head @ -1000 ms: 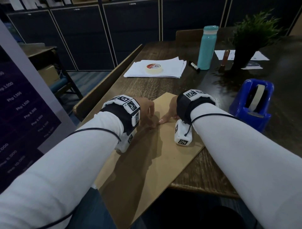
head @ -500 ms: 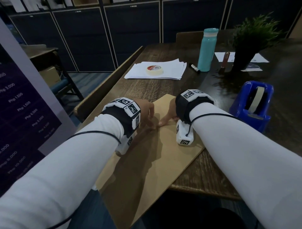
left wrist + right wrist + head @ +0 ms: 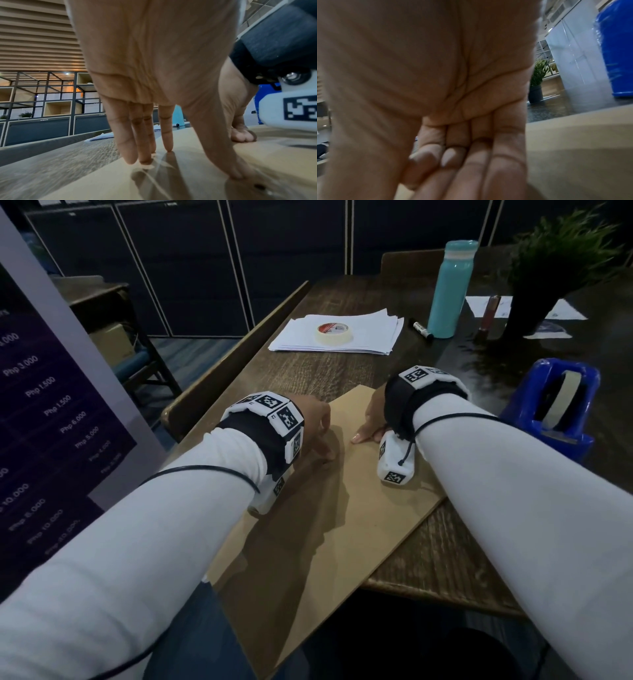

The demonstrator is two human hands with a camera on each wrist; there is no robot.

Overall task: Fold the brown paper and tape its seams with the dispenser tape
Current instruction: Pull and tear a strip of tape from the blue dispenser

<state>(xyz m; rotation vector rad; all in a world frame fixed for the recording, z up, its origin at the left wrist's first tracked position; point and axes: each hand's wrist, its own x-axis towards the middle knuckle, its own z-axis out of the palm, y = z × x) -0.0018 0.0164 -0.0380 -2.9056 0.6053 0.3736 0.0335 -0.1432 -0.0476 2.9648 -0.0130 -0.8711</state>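
Note:
A brown paper [image 3: 342, 525] lies flat on the dark wood table [image 3: 445, 563], its near corner hanging over the front edge. My left hand [image 3: 317, 429] stands on the paper's left part; in the left wrist view its straight fingertips [image 3: 145, 161] and thumb press down on the sheet [image 3: 188, 182]. My right hand [image 3: 368, 428] rests on the far middle of the paper, thumb flat on it. In the right wrist view its fingers [image 3: 453, 155] curl toward the palm and hold nothing. The blue tape dispenser [image 3: 555, 409] stands to the right, apart from both hands.
A loose masking tape roll [image 3: 333, 333] sits on a stack of white sheets [image 3: 376, 337] at the far middle. A teal bottle [image 3: 448, 289], a marker [image 3: 423, 329] and a potted plant [image 3: 555, 268] stand behind. A wooden chair back [image 3: 233, 392] runs along the table's left side.
Both hands stay pressed on the paper. The right thumb has drawn slightly away from the left hand.

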